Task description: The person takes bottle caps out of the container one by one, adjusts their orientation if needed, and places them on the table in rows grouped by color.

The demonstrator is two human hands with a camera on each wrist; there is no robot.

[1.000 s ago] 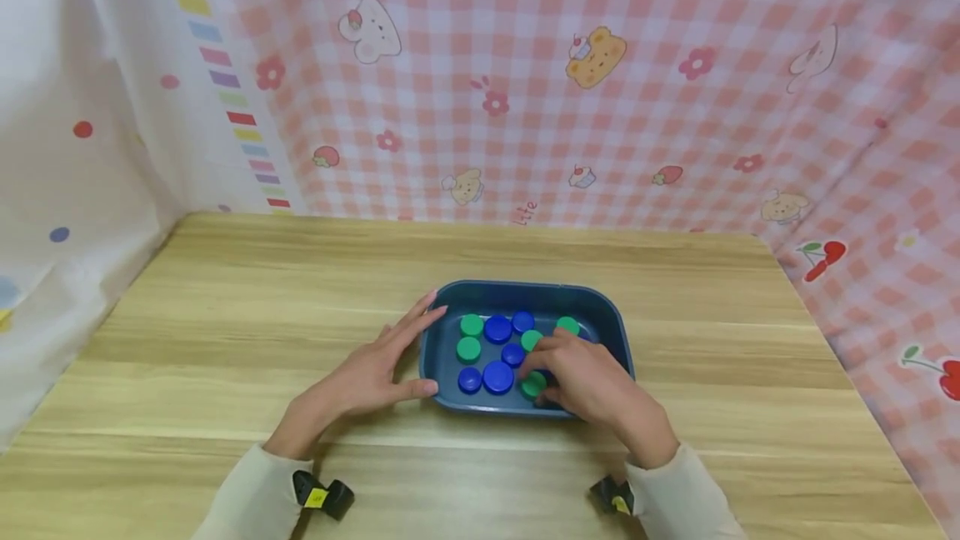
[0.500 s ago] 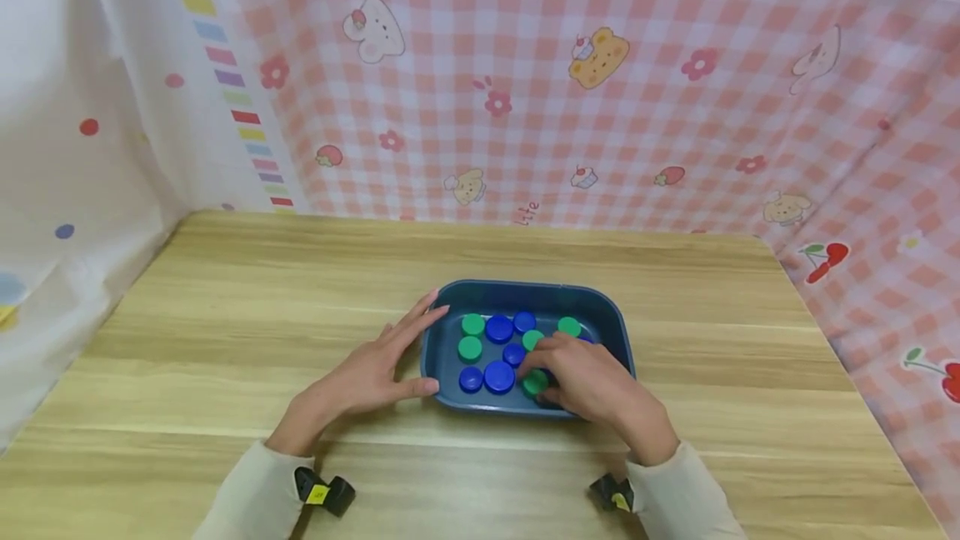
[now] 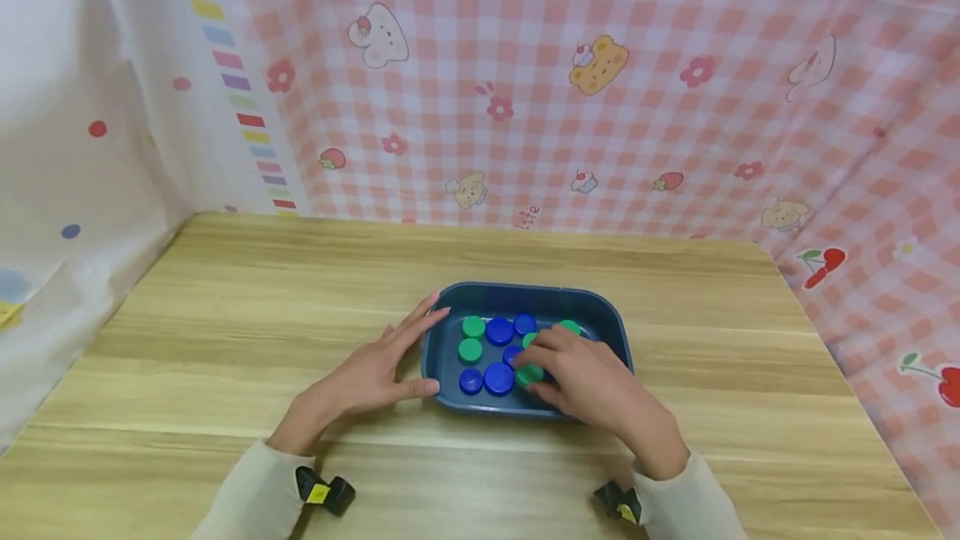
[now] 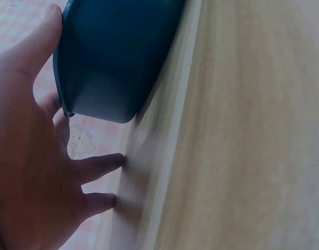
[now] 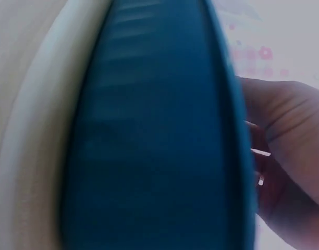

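Note:
A dark blue plastic tray (image 3: 517,298) stands on the table with several round blue and green bottle caps inside. My left hand (image 3: 367,375) rests against its left end, thumb and fingers spread and fairly straight along the rim. Reaching over the near right side, my right hand (image 3: 592,377) pinches a green bottle cap (image 3: 529,376) between thumb and fingers. Just left of that cap lies a large blue bottle cap (image 3: 498,378). The right hand partly covers another green cap (image 3: 570,327) behind it. In the right wrist view, the tray wall (image 5: 154,130) hides the fingertips.
The wooden table (image 3: 300,273) stretches around the tray on all sides. A pink checked cloth (image 3: 525,132) hangs along its back and right. White cloth (image 3: 75,182) with coloured dots hangs at the left.
My right hand has shifted slightly up and left, and the green bottle cap at its fingers has moved the same way. My left hand has stayed at the tray's left end.

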